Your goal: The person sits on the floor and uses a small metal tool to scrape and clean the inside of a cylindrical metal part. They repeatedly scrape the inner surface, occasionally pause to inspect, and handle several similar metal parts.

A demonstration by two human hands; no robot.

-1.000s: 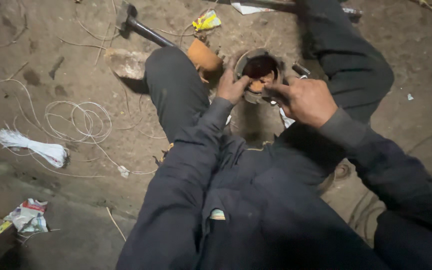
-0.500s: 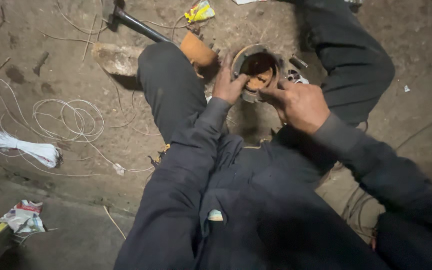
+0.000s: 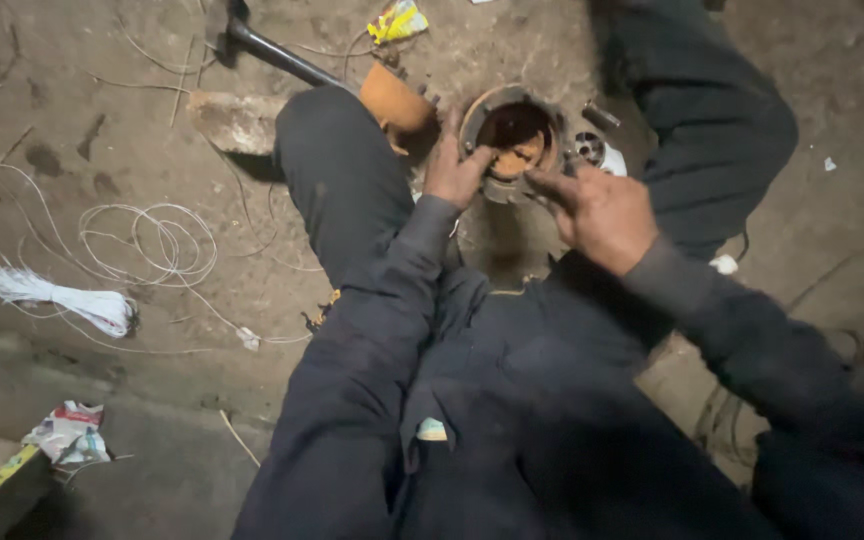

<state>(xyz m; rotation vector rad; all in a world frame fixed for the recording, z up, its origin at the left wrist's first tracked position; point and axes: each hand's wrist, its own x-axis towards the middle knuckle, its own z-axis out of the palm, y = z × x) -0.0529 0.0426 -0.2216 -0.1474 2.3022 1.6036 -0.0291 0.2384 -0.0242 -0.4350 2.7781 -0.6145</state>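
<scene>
Far left, a bundle of white cord (image 3: 62, 297) is lying on the dusty, packed-earth floor (image 3: 102, 120), with loose loops of thin white wire (image 3: 157, 240) trailing beside it. A crumpled printed wrapper (image 3: 70, 433) is sitting lower left, near a yellow-edged board.

Upper middle, a dark metal rod (image 3: 277, 55) is running diagonally past a rough grey stone block (image 3: 235, 120); a rounded orange clay-coloured piece (image 3: 392, 98) is showing just beyond the person's left knee. A small yellow wrapper (image 3: 398, 20) is lying at the top edge.

The round, rusty metal cylinder with a notched rim (image 3: 512, 135) is standing upright on the floor between the person's legs, its hollow showing orange-brown inside. The left hand (image 3: 455, 165) is pressing against its left rim, fingers curled over the edge, gripping it. The right hand (image 3: 600, 212) is hovering at the cylinder's right side, fingers partly curled, the forefinger reaching to the rim; whether it is pinching anything cannot be told.

Just right of the cylinder, a small silvery metal fitting (image 3: 592, 148) is lying. Dark sleeves and trousers are blocking the lower cylinder.
</scene>
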